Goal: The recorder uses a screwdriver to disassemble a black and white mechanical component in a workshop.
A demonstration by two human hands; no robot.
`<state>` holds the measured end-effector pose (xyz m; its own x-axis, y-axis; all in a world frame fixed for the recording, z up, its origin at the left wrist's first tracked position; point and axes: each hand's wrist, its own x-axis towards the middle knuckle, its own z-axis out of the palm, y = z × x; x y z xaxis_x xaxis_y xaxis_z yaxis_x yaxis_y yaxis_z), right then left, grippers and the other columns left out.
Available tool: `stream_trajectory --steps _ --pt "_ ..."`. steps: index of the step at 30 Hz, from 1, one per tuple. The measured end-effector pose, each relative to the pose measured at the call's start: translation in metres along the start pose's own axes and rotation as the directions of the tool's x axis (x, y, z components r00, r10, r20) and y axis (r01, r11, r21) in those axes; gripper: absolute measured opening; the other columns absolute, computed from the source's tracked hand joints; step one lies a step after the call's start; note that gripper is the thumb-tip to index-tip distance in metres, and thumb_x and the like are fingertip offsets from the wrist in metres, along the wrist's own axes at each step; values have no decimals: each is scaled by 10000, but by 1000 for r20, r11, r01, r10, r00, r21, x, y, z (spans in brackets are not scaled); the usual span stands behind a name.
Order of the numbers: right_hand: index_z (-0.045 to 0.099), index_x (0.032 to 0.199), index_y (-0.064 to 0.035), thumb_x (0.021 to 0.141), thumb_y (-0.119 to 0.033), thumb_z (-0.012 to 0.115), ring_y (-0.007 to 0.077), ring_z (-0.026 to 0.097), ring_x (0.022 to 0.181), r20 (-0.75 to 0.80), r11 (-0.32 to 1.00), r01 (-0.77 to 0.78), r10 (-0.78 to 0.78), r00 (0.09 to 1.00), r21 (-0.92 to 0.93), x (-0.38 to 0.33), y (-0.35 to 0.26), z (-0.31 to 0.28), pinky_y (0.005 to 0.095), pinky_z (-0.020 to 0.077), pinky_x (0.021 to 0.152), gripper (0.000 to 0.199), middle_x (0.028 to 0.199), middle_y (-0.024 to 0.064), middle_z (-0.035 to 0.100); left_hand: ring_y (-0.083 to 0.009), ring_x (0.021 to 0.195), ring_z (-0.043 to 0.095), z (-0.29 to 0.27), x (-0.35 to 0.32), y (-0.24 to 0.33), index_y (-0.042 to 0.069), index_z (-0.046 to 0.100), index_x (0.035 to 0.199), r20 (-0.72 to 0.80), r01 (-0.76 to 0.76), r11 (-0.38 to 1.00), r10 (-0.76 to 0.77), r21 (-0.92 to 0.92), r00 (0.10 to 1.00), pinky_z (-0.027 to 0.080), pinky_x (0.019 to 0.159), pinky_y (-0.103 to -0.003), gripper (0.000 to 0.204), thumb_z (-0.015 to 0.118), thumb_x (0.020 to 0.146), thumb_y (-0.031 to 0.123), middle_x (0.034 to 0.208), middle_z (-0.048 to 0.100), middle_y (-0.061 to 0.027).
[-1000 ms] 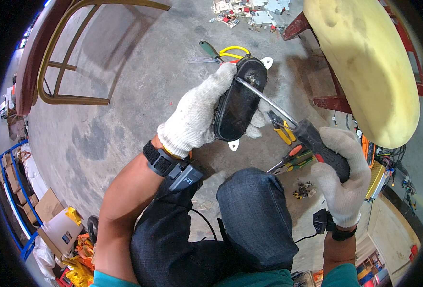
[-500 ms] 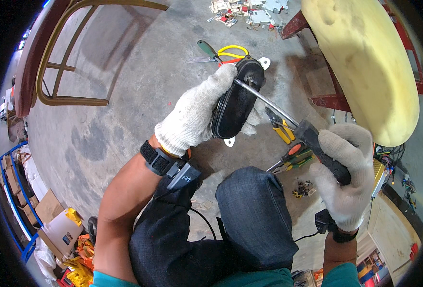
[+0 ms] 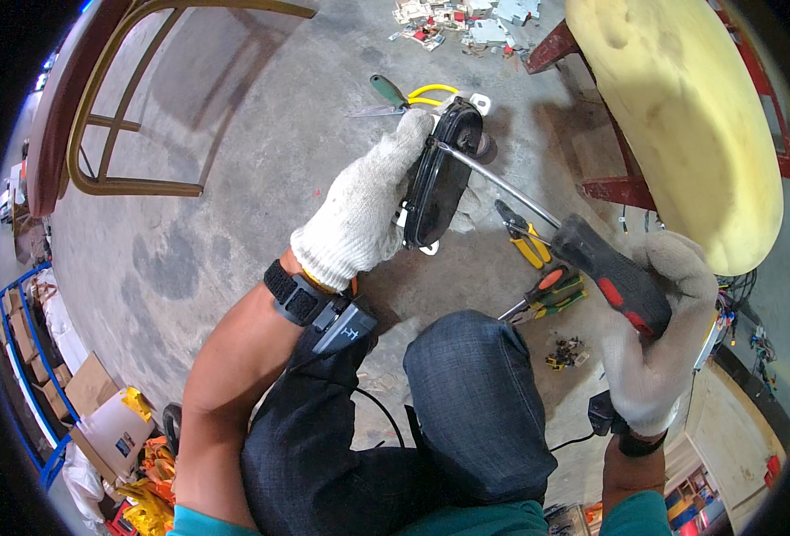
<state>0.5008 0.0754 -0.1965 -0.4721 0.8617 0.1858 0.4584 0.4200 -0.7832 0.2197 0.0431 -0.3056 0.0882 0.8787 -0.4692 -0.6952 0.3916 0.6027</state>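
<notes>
My left hand, in a white knitted glove, grips a black oval housing with white mounting tabs at its ends. The housing is tilted, with its rim seam facing me. A screwdriver with a black and red handle is in my gloved right hand, fingers wrapped round the handle. Its metal tip meets the seam at the housing's upper left edge, close to my left thumb. Whether the tip sits inside the seam, I cannot tell.
On the concrete floor lie yellow-handled pliers, green-handled scissors or snips, more hand tools and a small heap of parts. A yellowish padded seat stands right, a metal-framed chair left. Scrap pieces lie far ahead.
The housing has turned in my left hand, showing more of its rim. My right hand has shifted slightly right, and the screwdriver handle has rolled, bringing red patches into sight.
</notes>
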Motion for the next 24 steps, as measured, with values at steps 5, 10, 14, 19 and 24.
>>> stream_trajectory --steps 5,10,14,19,24 --pt "486 1313 7 808 -21 741 230 602 1072 -28 997 -77 78 997 26 -3 5 -1 370 494 1010 567 1186 149 605 -262 867 773 2 -2 -1 83 479 1480 -46 -3 996 7 86 999 677 669 -347 597 435 1087 531 1124 727 -157" --pt "413 1491 20 911 -50 641 188 634 1044 -139 919 -345 374 917 192 1 -2 -1 294 531 940 628 1225 139 624 -252 894 768 1 -3 -6 63 449 1495 76 -8 999 5 41 997 672 712 -354 665 461 1064 569 1117 728 -143" --pt "435 1434 31 885 -88 736 207 623 1016 -130 995 -104 103 986 -1 3 3 5 326 535 932 638 1189 158 608 -256 896 767 3 -1 -7 64 421 1516 75 -15 998 11 60 997 671 742 -372 692 486 1053 575 1120 719 -134" --pt "432 1428 46 881 -72 745 216 626 1038 -135 997 -77 72 988 -29 -2 7 4 335 530 951 641 1223 171 588 -121 832 682 10 -1 -6 121 492 1526 28 -87 984 83 153 996 608 754 -265 652 470 1068 584 1187 709 -60" --pt "432 1408 59 845 -37 765 221 625 1086 -145 935 -324 344 928 145 -7 0 1 349 531 960 661 1261 188 578 -174 900 721 8 -1 -11 112 443 1539 2 -91 987 91 136 996 640 761 -314 669 493 1057 575 1207 687 -88"
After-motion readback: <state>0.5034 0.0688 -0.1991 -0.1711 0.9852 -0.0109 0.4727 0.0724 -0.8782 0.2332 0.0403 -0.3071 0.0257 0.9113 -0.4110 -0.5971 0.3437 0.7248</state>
